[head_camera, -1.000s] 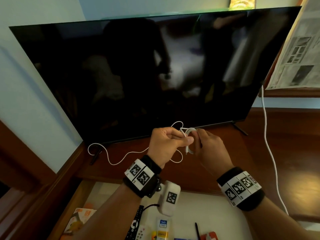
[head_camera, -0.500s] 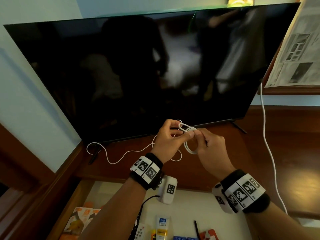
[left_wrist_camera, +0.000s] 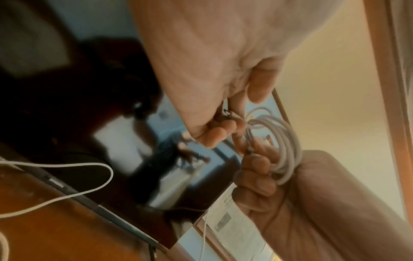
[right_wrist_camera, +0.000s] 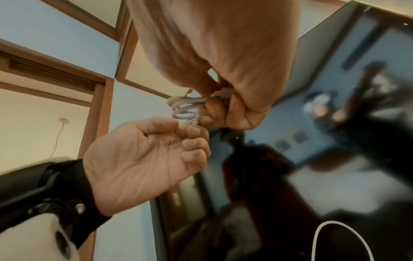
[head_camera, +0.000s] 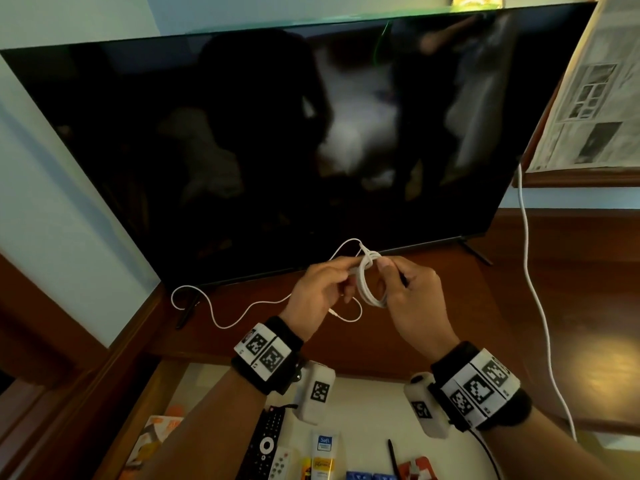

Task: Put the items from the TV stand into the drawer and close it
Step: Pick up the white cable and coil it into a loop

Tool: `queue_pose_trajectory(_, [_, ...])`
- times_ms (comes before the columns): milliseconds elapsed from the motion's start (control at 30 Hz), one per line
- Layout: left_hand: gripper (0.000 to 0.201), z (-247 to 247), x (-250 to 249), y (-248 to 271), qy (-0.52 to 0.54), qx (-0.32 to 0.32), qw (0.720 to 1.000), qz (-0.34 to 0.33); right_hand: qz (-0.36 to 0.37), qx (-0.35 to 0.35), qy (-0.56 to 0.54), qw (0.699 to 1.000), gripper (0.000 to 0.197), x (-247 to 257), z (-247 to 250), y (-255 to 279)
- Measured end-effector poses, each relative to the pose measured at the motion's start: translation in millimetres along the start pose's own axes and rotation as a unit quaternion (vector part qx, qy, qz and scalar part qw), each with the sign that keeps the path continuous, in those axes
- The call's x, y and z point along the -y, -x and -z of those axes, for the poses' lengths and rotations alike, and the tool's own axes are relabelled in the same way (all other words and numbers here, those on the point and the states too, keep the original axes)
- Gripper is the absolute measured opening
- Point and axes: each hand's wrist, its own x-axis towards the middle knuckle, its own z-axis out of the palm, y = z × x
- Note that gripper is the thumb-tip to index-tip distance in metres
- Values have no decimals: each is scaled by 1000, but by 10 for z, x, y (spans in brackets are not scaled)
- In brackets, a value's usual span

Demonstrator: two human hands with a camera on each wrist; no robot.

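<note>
Both hands hold a thin white cable (head_camera: 375,301) above the wooden TV stand (head_camera: 485,306), just in front of the TV. My right hand (head_camera: 384,270) grips a small coil of it, seen as several loops (left_wrist_camera: 285,141) in the left wrist view. My left hand (head_camera: 348,273) pinches the strand right beside the coil (right_wrist_camera: 184,107). The loose tail (head_camera: 214,315) trails left across the stand in curves. Below my wrists the drawer (head_camera: 374,407) stands open.
The drawer holds a black remote (head_camera: 265,441), a small white remote (head_camera: 278,465), a tube (head_camera: 322,459), a pen (head_camera: 393,459), a red item (head_camera: 417,467) and a booklet (head_camera: 152,441). A large dark TV (head_camera: 277,150) fills the back. Another white cord (head_camera: 533,289) hangs at right below a newspaper (head_camera: 595,98).
The coil in my right hand has gained loops and grown thicker. My left hand has kept feeding cable onto it, and the loose tail on the stand has drawn in a little.
</note>
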Motion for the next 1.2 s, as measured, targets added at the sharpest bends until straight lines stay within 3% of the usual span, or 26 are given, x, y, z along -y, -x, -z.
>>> queue_pose_trajectory(200, [23,56,-45,-23,-185,-40,979,-72,10,-5,-17,1000,32,102,5,-24])
queue_pose_trajectory(333, [20,114,-11,-155,-388,-52,916,-86,29,1,2,1000,33,177,-39,-15])
queue_pose_trajectory(400, [26,146,-22,-213,-466,-55,881,-64,23,-1,15,1000,30,129,-36,-21])
queue_pose_trajectory(467, [30,175,-86,-219,-493,-83,865,-32,19,-5,40,999,24,40,-11,-41])
queue_pose_trajectory(567, [22,173,-193,-129,-399,-145,905,16,55,-15,144,988,19,-146,30,-108])
queue_pose_trajectory(633, [15,95,-231,-33,-267,-162,948,57,86,-15,234,968,18,-234,33,-145])
queue_pose_trajectory(700, [12,-54,-234,47,-140,-165,971,105,112,-13,303,946,17,-266,1,-163])
queue_pose_trajectory(800, [18,-263,-139,95,-44,-182,973,132,142,-10,360,922,17,-257,-80,-162])
queue_pose_trajectory(933, [26,-417,7,79,-65,-218,968,111,124,28,366,922,10,-276,-100,-136])
queue_pose_trajectory(1100, [36,-428,135,115,-173,-236,955,49,57,71,302,949,19,-244,-84,-160])
queue_pose_trajectory(1200, [31,-376,126,96,-147,-262,953,38,62,62,229,970,14,-225,-73,-142])
